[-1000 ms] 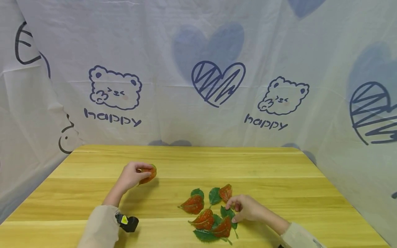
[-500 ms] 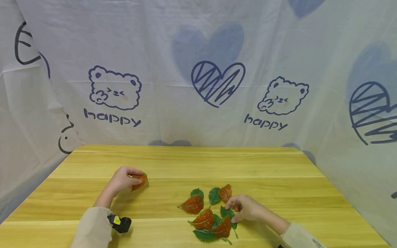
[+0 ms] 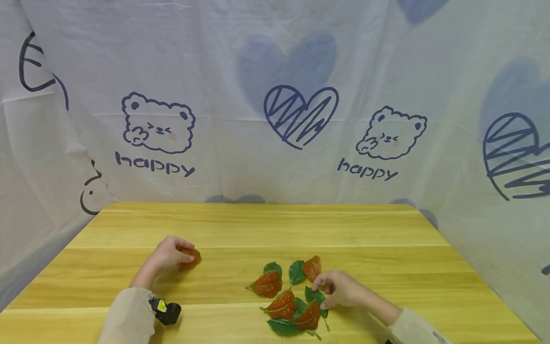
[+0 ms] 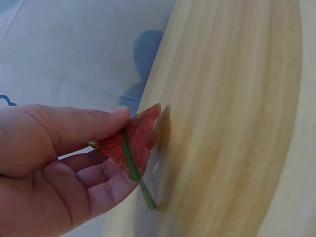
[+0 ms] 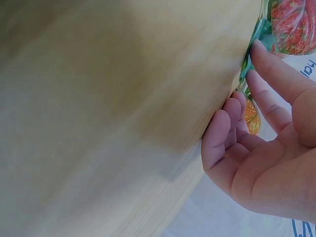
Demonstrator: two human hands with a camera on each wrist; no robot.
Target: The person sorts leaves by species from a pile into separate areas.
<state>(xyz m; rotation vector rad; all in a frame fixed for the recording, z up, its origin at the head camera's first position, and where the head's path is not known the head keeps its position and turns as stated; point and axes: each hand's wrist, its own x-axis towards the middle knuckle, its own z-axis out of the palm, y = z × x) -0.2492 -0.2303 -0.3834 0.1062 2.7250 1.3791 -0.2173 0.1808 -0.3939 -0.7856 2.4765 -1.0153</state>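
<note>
At the left of the table, my left hand (image 3: 166,254) pinches a red leaf (image 3: 192,259) between thumb and fingers. In the left wrist view the leaf (image 4: 123,143) shows a green midrib and stem, with the stem end close over the wood. My right hand (image 3: 343,289) rests at the right side of a leaf group, thumb and index tips apart at the edges of a green leaf (image 3: 314,295). In the right wrist view the other fingers of that hand (image 5: 266,143) are bent against the table.
Red leaves (image 3: 281,306) and green leaves (image 3: 297,272) lie in a loose, partly overlapping group on the wooden table (image 3: 386,229). Behind the table hangs a white cloth (image 3: 232,95) printed with bears and hearts.
My left hand has carried the red leaf left and nearer, bringing it down closer to the table. My right hand and the group of leaves look unmoved.
</note>
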